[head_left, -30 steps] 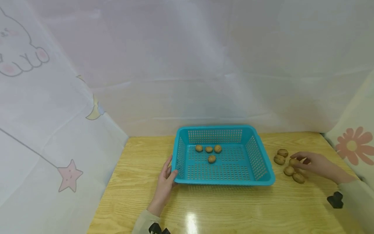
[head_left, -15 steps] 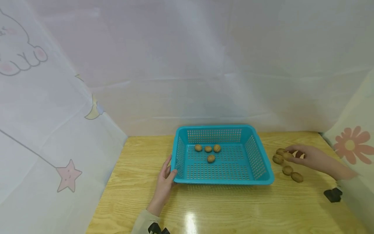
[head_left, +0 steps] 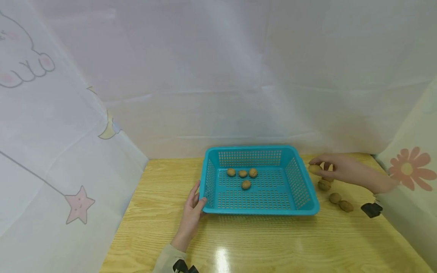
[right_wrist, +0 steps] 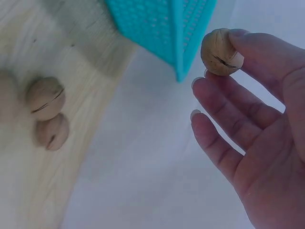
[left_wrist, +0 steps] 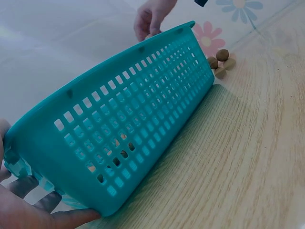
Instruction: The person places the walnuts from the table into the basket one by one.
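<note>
A turquoise slotted plastic basket stands on the table with several walnuts on its floor. At its left end my left hand grips the rim, thumb on top; in the left wrist view its fingers lie against the end wall. My right hand pinches a walnut in the air just outside the basket's right rim. The right wrist view shows that walnut between thumb and fingertips. Several more walnuts lie on the table right of the basket, one partly hidden by the right hand.
The wood-grain table extends in front of and to both sides of the basket. A pale cloth backdrop rises behind the table, with printed side cloths at left and right. Black devices are strapped on the wrists.
My right hand has lifted a walnut from the group on the table and carried it left and away from me toward the basket's right rim. The left hand keeps its place.
</note>
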A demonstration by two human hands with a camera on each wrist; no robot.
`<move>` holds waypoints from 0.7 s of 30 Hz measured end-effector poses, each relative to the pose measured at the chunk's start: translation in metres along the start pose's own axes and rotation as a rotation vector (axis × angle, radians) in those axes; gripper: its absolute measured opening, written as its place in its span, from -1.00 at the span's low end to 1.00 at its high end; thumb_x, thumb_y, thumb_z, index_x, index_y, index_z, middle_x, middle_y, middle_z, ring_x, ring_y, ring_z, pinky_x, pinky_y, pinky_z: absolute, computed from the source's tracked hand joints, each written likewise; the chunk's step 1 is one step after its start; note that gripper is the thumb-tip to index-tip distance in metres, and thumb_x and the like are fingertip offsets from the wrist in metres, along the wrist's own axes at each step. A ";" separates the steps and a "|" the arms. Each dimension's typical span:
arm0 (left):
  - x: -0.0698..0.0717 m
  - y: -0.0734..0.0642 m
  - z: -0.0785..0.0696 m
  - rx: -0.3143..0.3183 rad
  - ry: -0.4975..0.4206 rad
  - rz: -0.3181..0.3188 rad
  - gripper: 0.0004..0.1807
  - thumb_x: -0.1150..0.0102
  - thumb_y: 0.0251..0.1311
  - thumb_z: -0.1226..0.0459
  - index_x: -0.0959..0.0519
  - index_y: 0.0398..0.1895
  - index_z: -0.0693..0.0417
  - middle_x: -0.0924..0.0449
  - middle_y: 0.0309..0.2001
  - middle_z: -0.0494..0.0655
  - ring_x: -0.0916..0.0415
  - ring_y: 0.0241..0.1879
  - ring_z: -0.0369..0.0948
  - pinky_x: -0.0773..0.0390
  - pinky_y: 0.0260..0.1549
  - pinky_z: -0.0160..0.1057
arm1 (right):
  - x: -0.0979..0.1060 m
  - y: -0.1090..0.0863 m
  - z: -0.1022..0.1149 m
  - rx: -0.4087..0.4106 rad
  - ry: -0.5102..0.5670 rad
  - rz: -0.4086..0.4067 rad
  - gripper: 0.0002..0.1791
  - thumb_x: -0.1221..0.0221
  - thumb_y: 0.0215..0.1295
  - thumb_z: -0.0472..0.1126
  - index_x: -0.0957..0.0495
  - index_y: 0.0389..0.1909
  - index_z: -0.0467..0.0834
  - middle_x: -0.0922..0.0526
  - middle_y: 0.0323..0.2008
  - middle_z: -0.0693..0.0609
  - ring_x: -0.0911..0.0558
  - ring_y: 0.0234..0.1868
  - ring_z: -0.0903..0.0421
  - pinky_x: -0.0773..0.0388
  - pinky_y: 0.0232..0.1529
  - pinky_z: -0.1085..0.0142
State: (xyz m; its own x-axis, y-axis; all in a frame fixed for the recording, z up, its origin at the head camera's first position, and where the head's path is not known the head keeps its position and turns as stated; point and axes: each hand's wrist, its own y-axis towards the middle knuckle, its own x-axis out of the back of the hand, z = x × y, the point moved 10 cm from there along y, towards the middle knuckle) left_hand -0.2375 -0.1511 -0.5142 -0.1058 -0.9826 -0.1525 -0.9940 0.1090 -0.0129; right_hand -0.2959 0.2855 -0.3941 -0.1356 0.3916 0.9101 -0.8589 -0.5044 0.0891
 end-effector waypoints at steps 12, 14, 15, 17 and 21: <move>-0.001 0.000 0.002 0.008 0.003 0.001 -0.24 0.01 0.59 0.28 0.06 0.72 -0.11 -0.19 0.56 0.27 -0.35 0.38 0.35 -0.66 0.08 0.04 | -0.012 0.054 0.051 0.140 -0.039 0.059 -0.70 -0.36 0.39 -0.15 -0.70 0.11 -0.02 -0.63 -0.13 0.26 -0.57 -0.22 0.31 -0.56 -0.28 0.30; -0.001 0.000 0.002 0.005 0.009 0.006 -0.23 0.01 0.59 0.27 0.08 0.72 -0.08 -0.19 0.56 0.28 -0.36 0.37 0.35 -0.65 0.09 0.04 | -0.016 0.063 0.056 0.157 -0.047 0.066 -0.70 -0.36 0.40 -0.14 -0.70 0.11 -0.02 -0.65 -0.12 0.25 -0.57 -0.23 0.31 -0.55 -0.28 0.28; -0.001 0.000 0.001 0.003 0.010 0.007 -0.24 0.01 0.59 0.27 0.08 0.72 -0.08 -0.19 0.56 0.29 -0.36 0.37 0.35 -0.66 0.08 0.04 | -0.018 0.068 0.059 0.163 -0.049 0.069 -0.69 -0.36 0.39 -0.14 -0.70 0.12 -0.02 -0.66 -0.11 0.23 -0.56 -0.23 0.30 -0.55 -0.27 0.27; -0.001 0.001 0.001 0.000 0.007 0.006 -0.24 0.01 0.59 0.28 0.08 0.72 -0.07 -0.19 0.55 0.31 -0.36 0.37 0.35 -0.66 0.08 0.03 | -0.022 0.077 0.066 0.181 -0.047 0.075 -0.69 -0.36 0.40 -0.14 -0.70 0.12 -0.04 -0.69 -0.07 0.18 -0.57 -0.22 0.27 -0.56 -0.26 0.24; -0.001 0.000 0.001 0.003 -0.003 0.003 -0.24 0.00 0.59 0.29 0.05 0.72 -0.11 -0.20 0.55 0.31 -0.36 0.37 0.35 -0.66 0.08 0.01 | -0.030 0.092 0.082 0.212 -0.021 0.091 -0.70 -0.34 0.42 -0.16 -0.70 0.12 -0.06 -0.73 0.01 0.09 -0.59 -0.21 0.25 -0.58 -0.20 0.20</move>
State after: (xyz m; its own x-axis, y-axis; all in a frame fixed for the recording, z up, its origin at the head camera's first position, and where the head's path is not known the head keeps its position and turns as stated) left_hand -0.2375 -0.1505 -0.5149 -0.1091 -0.9818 -0.1554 -0.9935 0.1128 -0.0152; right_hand -0.3302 0.1642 -0.3804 -0.1953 0.3219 0.9264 -0.7201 -0.6883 0.0873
